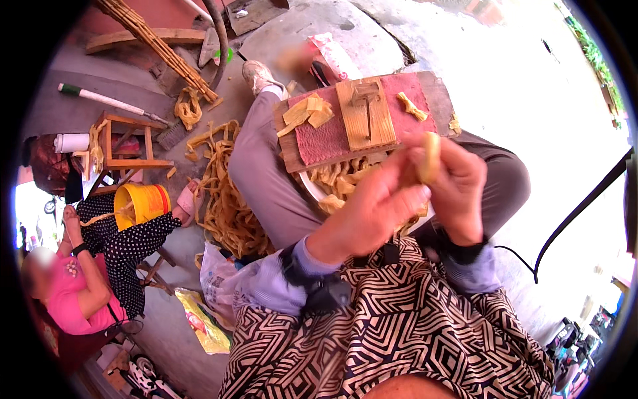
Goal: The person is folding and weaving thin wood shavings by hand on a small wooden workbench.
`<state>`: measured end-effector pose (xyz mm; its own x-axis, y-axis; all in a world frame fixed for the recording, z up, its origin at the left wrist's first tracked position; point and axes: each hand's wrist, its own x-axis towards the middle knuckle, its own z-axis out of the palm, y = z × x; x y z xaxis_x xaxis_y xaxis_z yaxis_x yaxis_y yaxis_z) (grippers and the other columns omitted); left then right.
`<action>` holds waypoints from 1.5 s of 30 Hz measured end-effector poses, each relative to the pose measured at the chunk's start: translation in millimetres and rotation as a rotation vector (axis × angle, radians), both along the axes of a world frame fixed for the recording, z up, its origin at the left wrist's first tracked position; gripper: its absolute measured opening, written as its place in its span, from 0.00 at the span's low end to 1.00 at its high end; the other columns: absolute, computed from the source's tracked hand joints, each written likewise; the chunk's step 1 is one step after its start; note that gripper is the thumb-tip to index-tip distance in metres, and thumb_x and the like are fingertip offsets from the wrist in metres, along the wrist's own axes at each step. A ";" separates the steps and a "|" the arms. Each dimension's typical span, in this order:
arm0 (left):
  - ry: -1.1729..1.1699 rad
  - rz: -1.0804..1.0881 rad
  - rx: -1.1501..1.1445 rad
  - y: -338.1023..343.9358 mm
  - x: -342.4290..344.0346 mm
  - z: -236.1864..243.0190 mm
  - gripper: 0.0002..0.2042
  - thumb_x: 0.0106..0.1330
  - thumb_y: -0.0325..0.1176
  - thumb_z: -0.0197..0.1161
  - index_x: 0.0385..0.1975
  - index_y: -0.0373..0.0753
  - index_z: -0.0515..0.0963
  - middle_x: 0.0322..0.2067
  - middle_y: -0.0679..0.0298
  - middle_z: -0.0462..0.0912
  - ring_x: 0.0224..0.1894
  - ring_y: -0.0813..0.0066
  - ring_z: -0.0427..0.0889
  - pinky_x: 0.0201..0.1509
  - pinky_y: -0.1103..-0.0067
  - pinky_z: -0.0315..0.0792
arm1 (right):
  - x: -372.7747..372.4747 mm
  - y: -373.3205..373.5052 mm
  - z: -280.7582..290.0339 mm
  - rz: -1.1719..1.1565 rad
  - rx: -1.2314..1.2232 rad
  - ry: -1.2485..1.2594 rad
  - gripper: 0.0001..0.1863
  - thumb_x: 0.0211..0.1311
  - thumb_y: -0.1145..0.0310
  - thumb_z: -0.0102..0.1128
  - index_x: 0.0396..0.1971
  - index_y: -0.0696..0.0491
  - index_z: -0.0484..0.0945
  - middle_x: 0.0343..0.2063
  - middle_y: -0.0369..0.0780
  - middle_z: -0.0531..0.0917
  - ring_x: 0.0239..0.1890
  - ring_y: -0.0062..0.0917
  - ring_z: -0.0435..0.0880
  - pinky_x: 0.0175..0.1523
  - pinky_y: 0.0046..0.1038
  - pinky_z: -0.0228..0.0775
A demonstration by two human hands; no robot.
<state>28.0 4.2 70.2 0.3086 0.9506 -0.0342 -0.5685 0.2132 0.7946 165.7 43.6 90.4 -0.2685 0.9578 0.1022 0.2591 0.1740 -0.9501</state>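
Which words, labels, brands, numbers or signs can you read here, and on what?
None can be read.
Whitish plastic bag: print too blurred.
Yellow-and-white package on the floor: print too small and blurred.
Red-and-white item beyond the board: markings too blurred.
Yellowish piece at the left hand and right hand: no lettering visible.

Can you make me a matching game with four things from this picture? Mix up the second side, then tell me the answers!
Things:
1. yellowish piece
2. wooden block
3. knotted strip
4. bucket

Where or what:
A. bright yellow, near a co-worker in a pink top
B. on the red cloth, to the right of the block
C. held up where the left hand and right hand meet
D. has a metal piece on it

Right pairs: 1-C, 2-D, 3-B, 4-A
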 end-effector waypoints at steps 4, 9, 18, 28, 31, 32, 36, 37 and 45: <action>-0.032 -0.107 -0.315 6.5 2.0 -45.7 0.13 0.70 0.29 0.52 0.52 0.40 0.68 0.24 0.75 0.67 0.22 0.90 0.61 0.23 0.89 0.57 | 5.2 4.8 -57.5 -0.081 0.233 -0.343 0.17 0.55 0.76 0.62 0.46 0.50 0.82 0.21 0.44 0.81 0.21 0.35 0.81 0.28 0.27 0.73; 0.258 -0.129 -0.201 -1.2 -4.1 -98.8 0.06 0.69 0.29 0.54 0.42 0.37 0.75 0.21 0.71 0.71 0.20 0.80 0.70 0.25 0.81 0.66 | 10.6 -1.9 -72.8 0.002 0.251 -0.441 0.08 0.58 0.68 0.64 0.36 0.53 0.83 0.25 0.44 0.81 0.22 0.37 0.79 0.27 0.31 0.70; 1.185 0.131 0.598 -21.3 -19.5 -91.6 0.12 0.56 0.29 0.61 0.40 0.36 0.79 0.25 0.60 0.74 0.31 0.60 0.76 0.34 0.69 0.70 | 23.7 -41.6 -111.1 0.076 -1.115 0.396 0.18 0.69 0.55 0.56 0.33 0.56 0.82 0.27 0.30 0.82 0.29 0.13 0.77 0.35 0.22 0.69; 1.056 -0.095 0.383 -8.1 -26.8 -66.4 0.22 0.58 0.30 0.61 0.54 0.33 0.71 0.40 0.48 0.77 0.44 0.54 0.78 0.46 0.69 0.71 | 22.7 -25.3 -85.4 0.263 -0.106 -0.256 0.05 0.54 0.74 0.62 0.31 0.55 0.82 0.35 0.35 0.83 0.42 0.26 0.78 0.49 0.30 0.68; 1.032 -0.026 0.347 -3.8 -21.8 -55.7 0.21 0.62 0.34 0.61 0.54 0.35 0.70 0.42 0.46 0.79 0.44 0.50 0.80 0.45 0.67 0.72 | 17.4 -28.0 -85.6 0.161 0.227 -0.350 0.10 0.44 0.80 0.62 0.30 0.55 0.81 0.40 0.39 0.82 0.46 0.38 0.76 0.53 0.38 0.66; 1.049 0.001 0.300 -1.8 -15.6 -54.3 0.20 0.63 0.35 0.61 0.53 0.34 0.71 0.41 0.46 0.80 0.43 0.50 0.80 0.44 0.67 0.73 | 14.7 -28.4 -90.0 0.109 0.259 -0.302 0.10 0.44 0.80 0.62 0.30 0.56 0.81 0.40 0.40 0.81 0.46 0.38 0.76 0.53 0.38 0.66; 0.962 0.077 0.129 -2.1 -1.2 -90.0 0.11 0.69 0.38 0.54 0.40 0.35 0.74 0.25 0.50 0.79 0.30 0.54 0.80 0.34 0.68 0.72 | 18.2 -29.8 -100.3 -0.094 -0.060 0.076 0.01 0.57 0.80 0.60 0.29 0.61 0.80 0.44 0.39 0.77 0.42 0.23 0.77 0.45 0.24 0.70; 0.843 0.082 0.081 -0.7 0.6 -91.7 0.11 0.69 0.38 0.53 0.37 0.36 0.74 0.23 0.49 0.78 0.28 0.52 0.79 0.32 0.67 0.71 | 17.4 -28.0 -95.9 -0.104 -0.169 0.212 0.02 0.59 0.80 0.60 0.29 0.63 0.80 0.43 0.38 0.76 0.41 0.20 0.77 0.43 0.22 0.70; 0.843 0.101 0.041 -44.0 -44.2 -83.1 0.12 0.73 0.35 0.51 0.37 0.33 0.77 0.19 0.70 0.68 0.22 0.82 0.66 0.27 0.81 0.64 | 42.0 4.5 -99.0 -0.187 -0.191 0.212 0.06 0.64 0.76 0.57 0.37 0.59 0.80 0.44 0.34 0.77 0.38 0.15 0.75 0.43 0.19 0.69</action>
<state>-16.2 -39.8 -12.9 0.1091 0.9777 -0.1793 0.2026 0.1547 0.9670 207.8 48.1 -8.6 -0.0788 0.9957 -0.0491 0.0624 -0.0443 -0.9971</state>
